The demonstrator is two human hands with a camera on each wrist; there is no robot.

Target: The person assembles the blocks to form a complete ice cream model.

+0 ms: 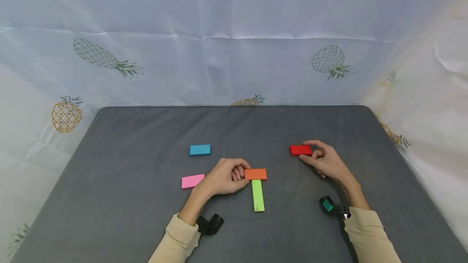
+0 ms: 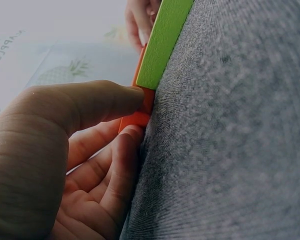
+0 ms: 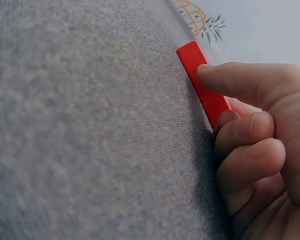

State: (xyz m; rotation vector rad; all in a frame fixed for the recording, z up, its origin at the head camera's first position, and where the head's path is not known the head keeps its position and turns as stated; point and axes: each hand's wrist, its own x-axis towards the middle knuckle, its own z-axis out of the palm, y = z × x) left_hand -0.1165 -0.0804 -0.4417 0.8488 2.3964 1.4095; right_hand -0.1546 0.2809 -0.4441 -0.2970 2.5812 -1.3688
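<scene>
On the grey mat, my left hand pinches the left end of a flat orange block; in the left wrist view thumb and fingers close on the orange block. A green block lies lengthwise just below it, forming a T, also seen as the green block. My right hand pinches the right end of a red block with thumb and forefinger; the red block lies flat on the mat.
A blue block lies up and left of the left hand. A pink block lies beside the left wrist. The grey mat is backed by a white pineapple-print cloth.
</scene>
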